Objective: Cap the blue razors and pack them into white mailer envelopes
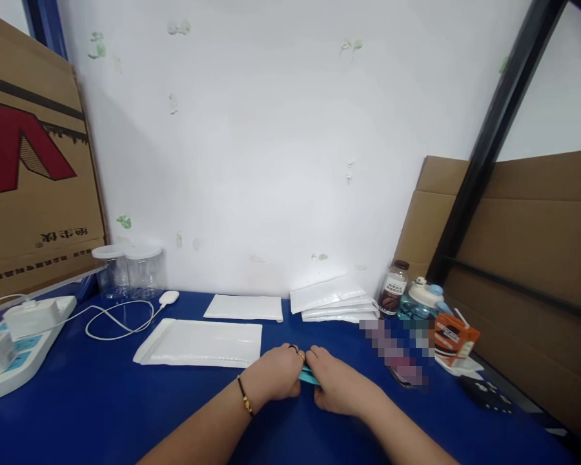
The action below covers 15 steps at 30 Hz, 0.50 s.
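A small, flat teal piece (pixel 308 374) shows between my two hands, low over the blue tabletop. Most of it is covered by fingers, so its kind does not show. My left hand (pixel 279 372), with a ring and a dark bracelet with gold beads at the wrist, is closed on its left side. From the right, my right hand (pixel 343 381) grips the other side, fingers curled over. Just beyond my left hand lies a white padded mailer (pixel 201 343). Another white mailer (pixel 244 307) rests behind it, near the wall.
Several white mailers (pixel 332 300) are stacked by the wall. A brown-capped jar (pixel 394 287), a bottle (pixel 419 300), an orange packet (pixel 455 339) and a black object (pixel 487 392) stand or lie right. Clear canisters (pixel 144 274), a white cable (pixel 101 311) and a power strip (pixel 43 345) are left.
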Each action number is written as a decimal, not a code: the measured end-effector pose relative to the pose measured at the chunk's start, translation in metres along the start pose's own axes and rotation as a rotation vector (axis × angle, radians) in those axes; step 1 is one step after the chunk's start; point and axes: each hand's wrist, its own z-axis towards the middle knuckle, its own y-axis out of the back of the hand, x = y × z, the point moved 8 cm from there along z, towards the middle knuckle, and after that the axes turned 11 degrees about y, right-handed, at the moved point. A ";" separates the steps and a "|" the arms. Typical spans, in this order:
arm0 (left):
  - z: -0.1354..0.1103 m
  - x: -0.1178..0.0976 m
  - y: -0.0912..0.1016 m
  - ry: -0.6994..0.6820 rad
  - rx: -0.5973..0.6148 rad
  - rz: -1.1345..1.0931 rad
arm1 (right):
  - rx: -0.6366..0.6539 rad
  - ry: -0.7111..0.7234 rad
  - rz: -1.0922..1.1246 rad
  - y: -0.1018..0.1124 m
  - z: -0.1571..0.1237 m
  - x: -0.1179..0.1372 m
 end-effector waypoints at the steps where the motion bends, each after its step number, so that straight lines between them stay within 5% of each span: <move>1: 0.000 0.000 0.000 0.001 0.013 -0.013 | 0.006 0.000 -0.014 -0.001 0.001 -0.001; 6: -0.008 0.023 0.032 0.033 0.068 -0.197 | 0.077 -0.022 -0.093 -0.002 0.002 0.000; 10: -0.030 0.112 0.059 0.415 0.077 -0.283 | 0.065 0.014 -0.135 0.004 0.000 0.007; 13: -0.063 0.186 0.051 0.738 0.179 -0.157 | 0.068 0.032 -0.137 0.007 -0.003 0.006; 15: -0.082 0.214 0.042 0.807 0.232 -0.097 | 0.076 0.021 -0.126 0.008 -0.008 0.002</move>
